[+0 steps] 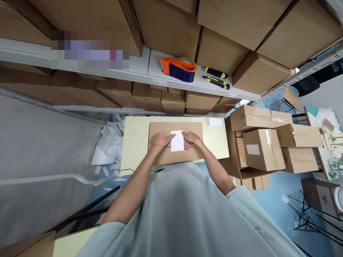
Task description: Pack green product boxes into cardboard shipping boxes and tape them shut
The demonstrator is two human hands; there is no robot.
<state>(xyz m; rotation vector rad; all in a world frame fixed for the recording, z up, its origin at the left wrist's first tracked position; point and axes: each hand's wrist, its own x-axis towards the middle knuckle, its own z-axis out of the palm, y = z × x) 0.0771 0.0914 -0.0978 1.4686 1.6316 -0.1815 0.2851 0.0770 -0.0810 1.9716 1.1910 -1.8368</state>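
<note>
Shirt (182,210): pale blue-grey, right up against the near side of the table (135,142).
Left hand (160,140): above the middle of the table, closed on the left edge of a white slip (177,142), thumb on top and fingers curled.
Right hand (191,139): also above the table's middle, pinching the slip near its upper right corner, thumb forward.
White slip: stretched between both hands over the table's middle; whether it touches the cardboard box (174,157) below, I cannot tell.
Cardboard box: broad side up on the table, at its middle.
White pad (215,122): on the table, at its far right corner.
Crumpled paper (108,142): heaped just beside the table's left end.
Taped boxes (264,148): piled just beside the table's right end, one bearing a white sticker.
Shelf (154,67): beyond the table's far edge and higher than it.
Tape dispenser (174,69): orange and dark blue, on that shelf beyond the table.
Cutters (216,82): two, yellow and black, right of the dispenser, beyond the table's right half.
Stacked boxes (171,35): behind those tools, farther from the table.
Chair (292,98): well apart from the table, off to its far right.
</note>
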